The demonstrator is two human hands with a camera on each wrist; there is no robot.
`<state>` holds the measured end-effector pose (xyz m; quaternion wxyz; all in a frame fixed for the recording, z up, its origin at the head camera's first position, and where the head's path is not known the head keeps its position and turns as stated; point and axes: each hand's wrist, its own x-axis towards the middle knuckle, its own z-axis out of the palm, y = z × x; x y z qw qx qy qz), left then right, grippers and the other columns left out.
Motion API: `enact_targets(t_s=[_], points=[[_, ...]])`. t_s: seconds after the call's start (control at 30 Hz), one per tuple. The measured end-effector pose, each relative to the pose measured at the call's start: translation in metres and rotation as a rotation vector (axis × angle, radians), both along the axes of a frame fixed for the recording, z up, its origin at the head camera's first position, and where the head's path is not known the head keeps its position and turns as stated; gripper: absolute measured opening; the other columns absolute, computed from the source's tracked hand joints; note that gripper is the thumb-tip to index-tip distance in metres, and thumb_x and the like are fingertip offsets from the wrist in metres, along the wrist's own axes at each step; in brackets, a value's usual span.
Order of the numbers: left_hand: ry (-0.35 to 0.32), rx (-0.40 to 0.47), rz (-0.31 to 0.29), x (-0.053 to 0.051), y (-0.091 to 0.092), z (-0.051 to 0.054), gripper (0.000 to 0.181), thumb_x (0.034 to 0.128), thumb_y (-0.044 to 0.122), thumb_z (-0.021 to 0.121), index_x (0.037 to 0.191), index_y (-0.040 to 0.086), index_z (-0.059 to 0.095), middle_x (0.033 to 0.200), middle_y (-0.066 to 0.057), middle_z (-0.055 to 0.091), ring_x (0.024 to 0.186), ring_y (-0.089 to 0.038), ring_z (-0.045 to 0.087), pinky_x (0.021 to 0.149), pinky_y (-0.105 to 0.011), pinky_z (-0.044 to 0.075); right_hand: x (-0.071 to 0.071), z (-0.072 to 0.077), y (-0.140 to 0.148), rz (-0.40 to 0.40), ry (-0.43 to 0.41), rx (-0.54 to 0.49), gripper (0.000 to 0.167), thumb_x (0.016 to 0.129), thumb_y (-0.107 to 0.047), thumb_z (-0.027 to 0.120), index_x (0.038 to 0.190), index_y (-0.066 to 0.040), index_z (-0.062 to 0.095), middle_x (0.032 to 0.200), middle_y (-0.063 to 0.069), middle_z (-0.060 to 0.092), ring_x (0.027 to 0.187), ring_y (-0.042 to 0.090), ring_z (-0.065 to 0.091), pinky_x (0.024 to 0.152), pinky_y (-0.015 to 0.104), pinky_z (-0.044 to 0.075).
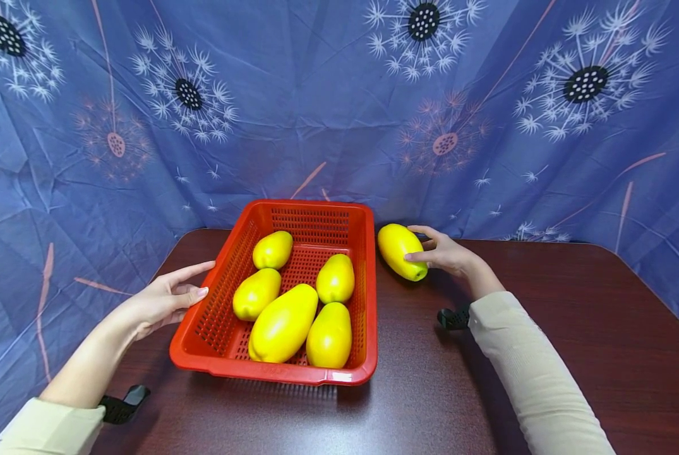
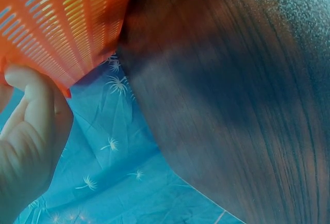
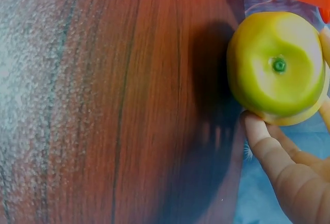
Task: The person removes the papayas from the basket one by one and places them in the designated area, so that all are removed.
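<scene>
A red plastic basket (image 1: 370, 284) with slotted sides stands on the table and holds several yellow papayas (image 1: 285, 323), one clearly larger than the others. At its left rim, my left hand (image 1: 165, 300) pinches the edge between thumb and fingers; the left wrist view shows the thumb (image 2: 23, 79) against the orange-red rim. Just right of the basket's far part, my right hand (image 1: 450, 253) grips another yellow papaya (image 1: 398, 251) by its right side. Its greenish stem end (image 3: 281, 66) faces the right wrist camera. Whether this papaya touches the table, I cannot tell.
The dark brown wooden table (image 1: 572, 335) extends to both sides of the basket. Behind it hangs a blue cloth (image 1: 316, 95) printed with dandelions. A black band (image 1: 126, 404) sits at the left wrist and another black band (image 1: 453, 318) at the right.
</scene>
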<state>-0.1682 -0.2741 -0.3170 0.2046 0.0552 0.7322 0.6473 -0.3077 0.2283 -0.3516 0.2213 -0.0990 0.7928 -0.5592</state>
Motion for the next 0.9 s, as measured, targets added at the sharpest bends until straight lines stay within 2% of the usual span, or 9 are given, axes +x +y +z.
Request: enact_targets(t_s=[0.27, 0.47, 0.9], points=[[0.000, 0.002, -0.005, -0.0005, 0.0003, 0.0006, 0.069, 0.0943, 0.008, 0.054, 0.149, 0.005, 0.012, 0.094, -0.004, 0.065, 0.085, -0.016, 0.065, 0.073, -0.034, 0.055, 0.0029, 0.0014, -0.0014, -0.014, 0.012, 0.032, 0.081, 0.086, -0.018, 0.068, 0.149, -0.016, 0.017, 0.135, 0.031, 0.027, 0.094, 0.026, 0.051, 0.080, 0.035, 0.049], [0.000, -0.011, -0.005, -0.0003, 0.0013, 0.0011, 0.069, 0.0936, 0.010, 0.056, 0.149, 0.006, 0.015, 0.094, -0.003, 0.065, 0.086, -0.016, 0.065, 0.075, -0.034, 0.055, 0.0056, 0.0024, -0.0019, -0.012, 0.013, 0.037, 0.078, 0.088, -0.018, 0.066, 0.149, -0.015, 0.017, 0.136, 0.032, 0.025, 0.101, 0.031, 0.049, 0.079, 0.032, 0.050], [0.001, 0.000, -0.012, 0.0002, 0.0001, 0.0007, 0.069, 0.0942, 0.008, 0.054, 0.149, 0.005, 0.013, 0.095, -0.003, 0.065, 0.086, -0.016, 0.065, 0.074, -0.034, 0.055, 0.0091, 0.0057, -0.0004, -0.005, 0.011, 0.021, 0.076, 0.090, -0.015, 0.062, 0.149, -0.012, 0.015, 0.136, 0.032, 0.023, 0.105, 0.034, 0.048, 0.084, 0.040, 0.050]])
